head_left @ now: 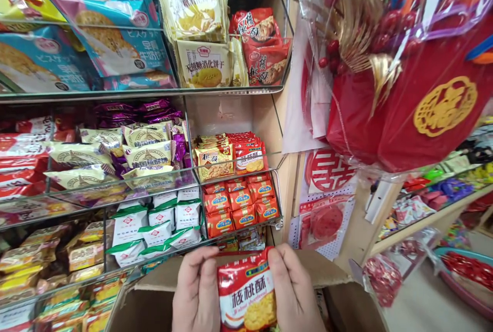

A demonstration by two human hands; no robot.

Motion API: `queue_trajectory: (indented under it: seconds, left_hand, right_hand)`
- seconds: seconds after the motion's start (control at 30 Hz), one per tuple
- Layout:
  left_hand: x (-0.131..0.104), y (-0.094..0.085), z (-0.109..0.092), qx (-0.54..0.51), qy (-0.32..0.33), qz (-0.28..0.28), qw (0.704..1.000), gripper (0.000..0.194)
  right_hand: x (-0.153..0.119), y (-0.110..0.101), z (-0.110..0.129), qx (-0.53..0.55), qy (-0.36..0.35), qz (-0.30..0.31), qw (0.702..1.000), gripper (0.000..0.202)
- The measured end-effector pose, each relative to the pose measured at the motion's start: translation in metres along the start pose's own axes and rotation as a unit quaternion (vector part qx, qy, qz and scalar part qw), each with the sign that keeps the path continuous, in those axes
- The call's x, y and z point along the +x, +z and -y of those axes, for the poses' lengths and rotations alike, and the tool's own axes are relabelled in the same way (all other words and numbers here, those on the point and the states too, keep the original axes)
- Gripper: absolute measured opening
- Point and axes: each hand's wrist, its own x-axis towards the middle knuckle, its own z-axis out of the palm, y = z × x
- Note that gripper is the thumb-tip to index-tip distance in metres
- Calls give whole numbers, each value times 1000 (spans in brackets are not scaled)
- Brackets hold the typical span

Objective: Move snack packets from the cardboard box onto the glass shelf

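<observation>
Both hands grasp one red snack packet (pixel 246 293): the left hand (pixel 197 291) pinches its left edge and the right hand (pixel 293 291) its right edge, fingers curled over the upper corners. That packet, printed with white characters and a picture of a biscuit, is held upright at the bottom centre of the view, and its lower end is cut off by the picture's edge, as are both wrists. Just behind and around the packet lies an open cardboard box (pixel 154 296); its flaps show, but whatever is inside is hidden by the hands and the packet. Above the packet, and a little left, stands a wire basket (pixel 278 196) of small orange packs (pixel 241 208), and directly over that a shelf holds matching red packets (pixel 249 154) beside yellow ones (pixel 213 160). Further left of the packet, glass shelves carry white and green packs (pixel 154 226), then cream and purple bags (pixel 142 152), whose print is too small to read. High above the packet, the top shelf (pixel 146 93) bears blue biscuit bags (pixel 115 39), pale yellow bags (pixel 200 29) and red bags (pixel 264 44). Up and to the right of the packet hangs a red ornament wrapped in clear film (pixel 416 80), glare blurring its detail and its top cut off. Right of the packet, a far counter (pixel 423 219) holds goods too blurred to name.
</observation>
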Motion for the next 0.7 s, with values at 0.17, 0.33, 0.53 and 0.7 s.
queue_trajectory:
  seconds: [0.17,0.33,0.53,0.7]
  left_hand:
    - [24,2,1,-4,42,31,999,34]
    - [44,7,2,21,123,48,991,28]
    - [63,8,17,50,144,94,984,23]
    - [61,4,23,85,166,91,978,20]
  right_hand:
    - [20,-1,8,10,-57,25,998,36]
    - [36,0,12,-22,-86,50,995,32]
    - [55,2,-1,-54,-62,85,993,28]
    - [57,0,-8,101,-35,180,978,43]
